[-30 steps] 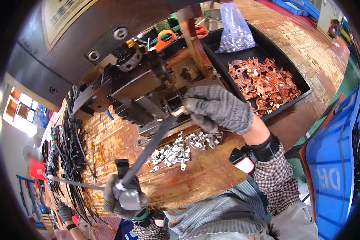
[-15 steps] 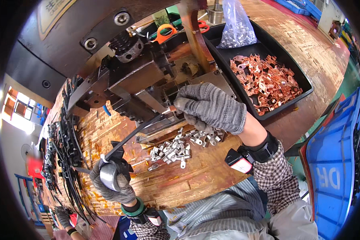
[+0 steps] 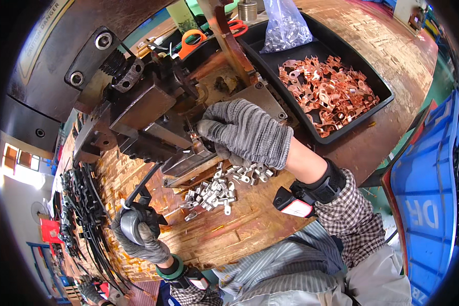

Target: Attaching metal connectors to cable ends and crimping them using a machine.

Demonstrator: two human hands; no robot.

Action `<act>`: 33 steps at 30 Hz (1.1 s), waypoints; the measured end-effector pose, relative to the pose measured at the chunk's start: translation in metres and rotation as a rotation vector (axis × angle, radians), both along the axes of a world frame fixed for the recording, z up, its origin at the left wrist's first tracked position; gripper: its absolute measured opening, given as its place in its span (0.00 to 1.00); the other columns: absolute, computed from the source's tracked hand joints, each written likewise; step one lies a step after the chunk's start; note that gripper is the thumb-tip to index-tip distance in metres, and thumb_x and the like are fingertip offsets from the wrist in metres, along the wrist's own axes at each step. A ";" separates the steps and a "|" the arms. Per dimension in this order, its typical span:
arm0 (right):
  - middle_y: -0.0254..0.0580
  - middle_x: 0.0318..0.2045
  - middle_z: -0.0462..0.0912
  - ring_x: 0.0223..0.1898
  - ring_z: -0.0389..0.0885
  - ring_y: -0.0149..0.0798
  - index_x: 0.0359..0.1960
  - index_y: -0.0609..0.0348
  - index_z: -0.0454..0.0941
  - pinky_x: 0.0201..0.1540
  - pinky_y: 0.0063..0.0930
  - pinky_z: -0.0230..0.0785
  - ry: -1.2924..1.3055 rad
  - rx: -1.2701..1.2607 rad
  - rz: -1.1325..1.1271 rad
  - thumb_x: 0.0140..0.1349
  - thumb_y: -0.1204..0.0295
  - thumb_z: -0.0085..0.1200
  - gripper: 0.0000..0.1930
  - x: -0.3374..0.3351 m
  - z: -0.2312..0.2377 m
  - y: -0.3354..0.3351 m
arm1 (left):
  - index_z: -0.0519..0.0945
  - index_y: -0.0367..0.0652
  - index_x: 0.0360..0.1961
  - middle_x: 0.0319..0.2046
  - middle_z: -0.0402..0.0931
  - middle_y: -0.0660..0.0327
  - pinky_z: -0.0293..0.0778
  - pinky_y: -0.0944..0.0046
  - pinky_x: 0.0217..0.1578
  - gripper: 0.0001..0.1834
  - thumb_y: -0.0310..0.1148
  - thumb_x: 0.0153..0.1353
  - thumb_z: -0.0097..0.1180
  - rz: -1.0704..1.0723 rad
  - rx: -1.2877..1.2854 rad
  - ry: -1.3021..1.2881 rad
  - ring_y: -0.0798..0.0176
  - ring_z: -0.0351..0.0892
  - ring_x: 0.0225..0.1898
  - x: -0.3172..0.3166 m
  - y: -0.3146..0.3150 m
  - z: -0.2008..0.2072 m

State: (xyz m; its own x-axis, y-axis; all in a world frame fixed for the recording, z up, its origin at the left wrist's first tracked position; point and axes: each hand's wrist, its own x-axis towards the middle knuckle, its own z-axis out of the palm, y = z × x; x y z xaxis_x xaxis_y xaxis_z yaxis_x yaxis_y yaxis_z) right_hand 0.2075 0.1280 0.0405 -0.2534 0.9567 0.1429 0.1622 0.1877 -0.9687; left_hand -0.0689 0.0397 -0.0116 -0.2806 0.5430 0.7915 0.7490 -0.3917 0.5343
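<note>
In my left hand (image 3: pixel 140 237), in a grey knit glove, a black cable (image 3: pixel 147 182) is held along with a grey curved piece (image 3: pixel 131 226) at the palm. The cable slants up toward the front of the press tooling (image 3: pixel 181 158); its far end is hard to make out. My right hand (image 3: pixel 247 131), also gloved, is at the tooling with thumb and forefinger pinched together. Whatever sits between those fingertips is too small to name. Below it, silver cable lugs (image 3: pixel 211 193) lie heaped on the wooden bench.
A black tray (image 3: pixel 331 133) at the right holds copper terminals (image 3: pixel 326 92) and a clear bag of silver pieces (image 3: pixel 288 33). Orange-handled scissors (image 3: pixel 191 42) lie behind the press. Black cables (image 3: pixel 89 214) are bundled at the left. A blue crate (image 3: pixel 423 199) stands at far right.
The view has shifted, moving the scene somewhat left. The cable's far end has drawn back from my right fingertips toward the lower left. My right hand stays pinched at the tooling.
</note>
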 end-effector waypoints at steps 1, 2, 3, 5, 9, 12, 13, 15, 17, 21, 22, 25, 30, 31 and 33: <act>0.53 0.19 0.76 0.25 0.76 0.50 0.26 0.64 0.76 0.31 0.36 0.67 -0.029 0.036 -0.018 0.53 0.62 0.49 0.15 0.000 -0.001 0.000 | 0.72 0.33 0.43 0.36 0.73 0.57 0.71 0.67 0.36 0.24 0.42 0.51 0.55 -0.011 -0.008 -0.026 0.65 0.73 0.34 0.000 0.000 -0.001; 0.53 0.19 0.76 0.25 0.76 0.50 0.26 0.64 0.76 0.31 0.36 0.67 -0.029 0.036 -0.019 0.53 0.62 0.49 0.15 0.000 -0.001 0.000 | 0.72 0.33 0.43 0.36 0.73 0.57 0.71 0.67 0.36 0.24 0.42 0.51 0.55 -0.013 -0.008 -0.026 0.65 0.73 0.34 -0.002 0.000 -0.002; 0.53 0.19 0.76 0.25 0.76 0.51 0.25 0.64 0.76 0.31 0.36 0.67 -0.028 0.032 -0.018 0.53 0.61 0.49 0.15 0.001 -0.001 0.000 | 0.71 0.33 0.44 0.36 0.73 0.57 0.71 0.68 0.35 0.24 0.42 0.51 0.55 -0.009 -0.004 -0.017 0.65 0.73 0.34 -0.003 0.000 -0.003; 0.53 0.19 0.76 0.25 0.76 0.51 0.25 0.64 0.76 0.31 0.37 0.67 -0.025 0.027 -0.015 0.53 0.61 0.49 0.15 0.000 -0.001 0.000 | 0.71 0.33 0.44 0.35 0.73 0.56 0.71 0.68 0.35 0.25 0.42 0.51 0.55 -0.004 -0.001 -0.006 0.65 0.73 0.34 -0.003 0.000 -0.003; 0.53 0.19 0.76 0.25 0.75 0.51 0.25 0.63 0.76 0.31 0.37 0.67 -0.017 0.010 -0.011 0.53 0.61 0.49 0.15 0.001 0.000 0.000 | 0.71 0.32 0.44 0.35 0.73 0.57 0.71 0.68 0.34 0.25 0.42 0.51 0.55 -0.010 -0.008 0.006 0.65 0.73 0.33 -0.002 0.000 -0.001; 0.53 0.19 0.76 0.25 0.75 0.52 0.24 0.63 0.76 0.31 0.37 0.67 -0.032 0.023 -0.024 0.53 0.61 0.49 0.15 0.001 -0.001 0.000 | 0.71 0.32 0.45 0.35 0.73 0.57 0.71 0.68 0.35 0.26 0.43 0.51 0.55 -0.012 -0.034 0.001 0.65 0.73 0.33 -0.005 0.000 -0.002; 0.53 0.19 0.76 0.26 0.75 0.52 0.24 0.63 0.76 0.31 0.37 0.66 -0.042 0.034 -0.035 0.53 0.61 0.49 0.15 0.000 -0.001 0.000 | 0.71 0.32 0.45 0.36 0.73 0.57 0.71 0.68 0.35 0.26 0.43 0.51 0.55 -0.024 -0.044 -0.014 0.65 0.73 0.33 -0.006 -0.001 -0.002; 0.52 0.19 0.76 0.24 0.76 0.50 0.24 0.63 0.75 0.30 0.36 0.67 -0.037 0.036 -0.032 0.53 0.61 0.49 0.15 0.000 -0.002 0.001 | 0.71 0.32 0.45 0.35 0.73 0.57 0.71 0.69 0.34 0.26 0.43 0.51 0.55 -0.021 -0.027 0.014 0.65 0.73 0.33 -0.010 0.000 -0.003; 0.51 0.18 0.76 0.23 0.76 0.49 0.24 0.63 0.75 0.30 0.35 0.67 -0.032 0.038 -0.029 0.53 0.61 0.49 0.15 0.000 -0.001 0.000 | 0.71 0.32 0.45 0.35 0.73 0.57 0.71 0.69 0.33 0.26 0.44 0.51 0.55 -0.018 -0.011 0.043 0.65 0.73 0.33 -0.013 0.001 -0.004; 0.47 0.14 0.75 0.19 0.77 0.43 0.24 0.63 0.75 0.26 0.32 0.68 0.027 -0.040 0.000 0.54 0.62 0.48 0.15 0.001 -0.001 -0.001 | 0.71 0.32 0.44 0.34 0.72 0.58 0.71 0.71 0.28 0.27 0.45 0.51 0.56 -0.064 -0.022 -0.005 0.67 0.72 0.30 -0.018 0.003 -0.006; 0.45 0.13 0.75 0.17 0.77 0.40 0.24 0.63 0.75 0.25 0.31 0.68 0.044 -0.057 0.006 0.55 0.62 0.48 0.15 0.000 -0.001 -0.001 | 0.71 0.32 0.44 0.34 0.72 0.58 0.71 0.72 0.27 0.27 0.45 0.52 0.56 -0.056 -0.026 0.022 0.68 0.72 0.29 -0.019 0.003 -0.006; 0.44 0.13 0.75 0.16 0.76 0.38 0.24 0.63 0.75 0.23 0.30 0.68 0.035 -0.054 0.010 0.55 0.62 0.48 0.14 0.000 0.000 0.000 | 0.71 0.33 0.44 0.33 0.72 0.58 0.71 0.72 0.27 0.26 0.45 0.52 0.56 -0.027 0.005 0.045 0.68 0.72 0.29 -0.015 0.005 -0.004; 0.48 0.14 0.75 0.18 0.76 0.43 0.24 0.64 0.75 0.25 0.33 0.68 0.044 -0.053 0.029 0.55 0.62 0.48 0.15 0.001 0.002 -0.001 | 0.71 0.33 0.43 0.32 0.72 0.59 0.70 0.72 0.28 0.26 0.46 0.52 0.54 -0.022 -0.032 0.039 0.69 0.72 0.30 -0.016 0.004 -0.004; 0.50 0.15 0.75 0.19 0.76 0.45 0.24 0.65 0.75 0.27 0.34 0.68 0.065 -0.141 0.051 0.54 0.62 0.48 0.16 0.002 0.005 -0.002 | 0.71 0.33 0.43 0.31 0.72 0.59 0.70 0.73 0.27 0.26 0.46 0.52 0.54 -0.008 -0.014 0.071 0.69 0.72 0.29 -0.015 0.005 -0.004; 0.50 0.15 0.75 0.19 0.76 0.46 0.24 0.65 0.75 0.27 0.35 0.68 0.036 -0.055 0.032 0.54 0.61 0.48 0.16 0.001 -0.002 0.002 | 0.71 0.33 0.43 0.31 0.72 0.60 0.69 0.73 0.27 0.26 0.46 0.52 0.54 -0.014 -0.023 0.100 0.70 0.72 0.28 -0.011 0.007 0.000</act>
State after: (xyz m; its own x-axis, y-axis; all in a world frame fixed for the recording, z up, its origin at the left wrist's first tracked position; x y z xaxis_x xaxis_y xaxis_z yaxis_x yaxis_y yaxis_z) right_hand 0.2083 0.1299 0.0382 -0.2794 0.9550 0.0999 0.1215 0.1384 -0.9829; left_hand -0.0804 0.0463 -0.0112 -0.1930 0.5649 0.8023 0.7936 -0.3909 0.4662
